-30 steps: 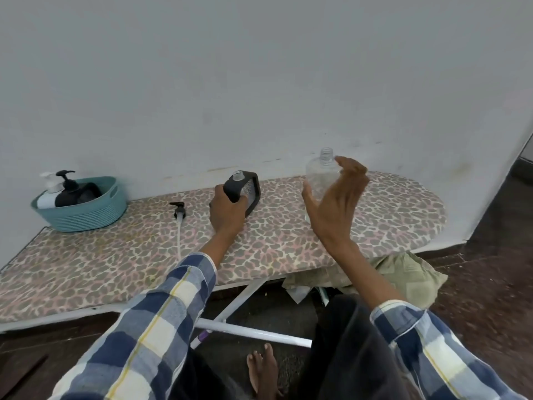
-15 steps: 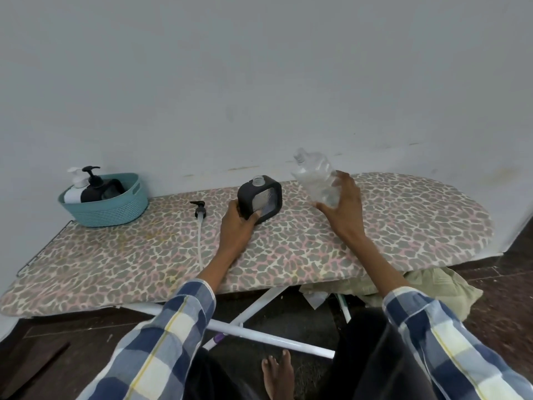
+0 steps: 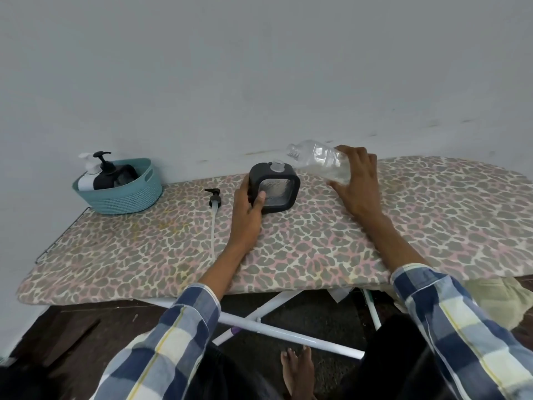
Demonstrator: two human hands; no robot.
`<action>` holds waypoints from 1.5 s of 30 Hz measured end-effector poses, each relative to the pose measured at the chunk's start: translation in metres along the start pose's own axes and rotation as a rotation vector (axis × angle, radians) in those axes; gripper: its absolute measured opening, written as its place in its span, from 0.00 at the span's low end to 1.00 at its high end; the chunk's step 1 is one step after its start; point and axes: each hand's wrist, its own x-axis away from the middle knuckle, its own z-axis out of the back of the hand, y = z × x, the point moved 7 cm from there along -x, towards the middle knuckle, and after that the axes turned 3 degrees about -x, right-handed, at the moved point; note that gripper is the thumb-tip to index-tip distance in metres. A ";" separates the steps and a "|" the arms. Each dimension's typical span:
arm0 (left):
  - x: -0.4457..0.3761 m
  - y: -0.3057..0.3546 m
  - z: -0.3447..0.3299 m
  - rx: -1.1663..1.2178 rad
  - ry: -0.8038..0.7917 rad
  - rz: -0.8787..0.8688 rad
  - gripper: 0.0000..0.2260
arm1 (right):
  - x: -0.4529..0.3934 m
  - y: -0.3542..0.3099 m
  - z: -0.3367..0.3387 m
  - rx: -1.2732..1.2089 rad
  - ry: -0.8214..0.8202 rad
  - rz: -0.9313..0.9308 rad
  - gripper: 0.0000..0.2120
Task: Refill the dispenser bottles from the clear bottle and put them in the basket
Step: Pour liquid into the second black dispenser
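Observation:
A square black dispenser bottle (image 3: 278, 189) with a clear window and an open clear neck stands on the ironing board. My left hand (image 3: 248, 209) grips its left side. My right hand (image 3: 356, 180) holds the clear bottle (image 3: 317, 158) tilted almost flat, its open mouth pointing left just above and right of the dispenser's neck. The black pump head (image 3: 215, 199) with its long white tube lies on the board left of my left hand. A teal basket (image 3: 135, 194) at the far left holds a white dispenser (image 3: 88, 176) and a black dispenser (image 3: 105, 173).
The leopard-print ironing board (image 3: 317, 241) runs along a grey wall. Its white legs (image 3: 288, 333) cross below. A pale cloth bundle (image 3: 496, 298) lies under the board's right end. My bare foot (image 3: 297, 368) rests on the dark floor.
My right hand has tipped the clear bottle from upright to nearly horizontal, its mouth swinging left toward the square dispenser's neck. My left hand has kept its grip on the dispenser.

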 end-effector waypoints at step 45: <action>-0.015 0.005 -0.012 -0.166 0.016 -0.165 0.24 | 0.001 -0.006 0.035 0.161 0.201 0.046 0.42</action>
